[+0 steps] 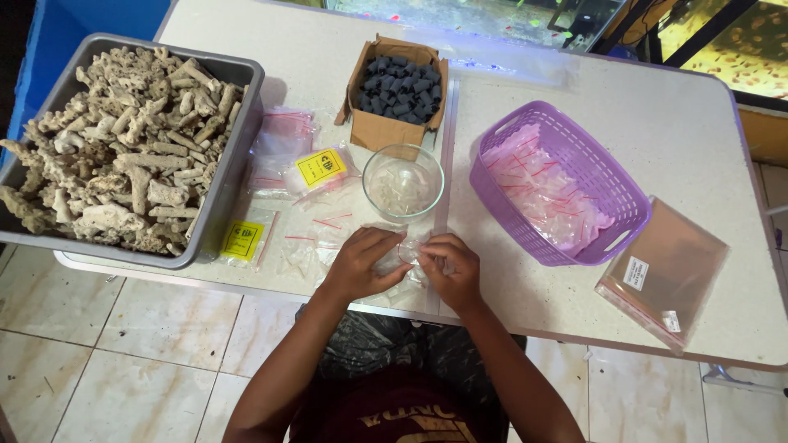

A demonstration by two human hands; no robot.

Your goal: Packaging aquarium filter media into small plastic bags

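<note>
My left hand (361, 262) and my right hand (453, 269) meet at the table's near edge, both pinching a small clear plastic bag (405, 253) between them. What is inside the bag is too small to tell. Just beyond my hands stands a round glass bowl (402, 182) with pale small pieces in it. More small clear zip bags with red strips (308, 238) lie scattered to the left of my hands.
A grey tub of rough beige coral rubble (123, 139) fills the left side. A cardboard box of dark cylinders (396, 86) stands at the back. A purple basket of filled bags (558, 184) and a stack of clear sleeves (665, 275) lie to the right.
</note>
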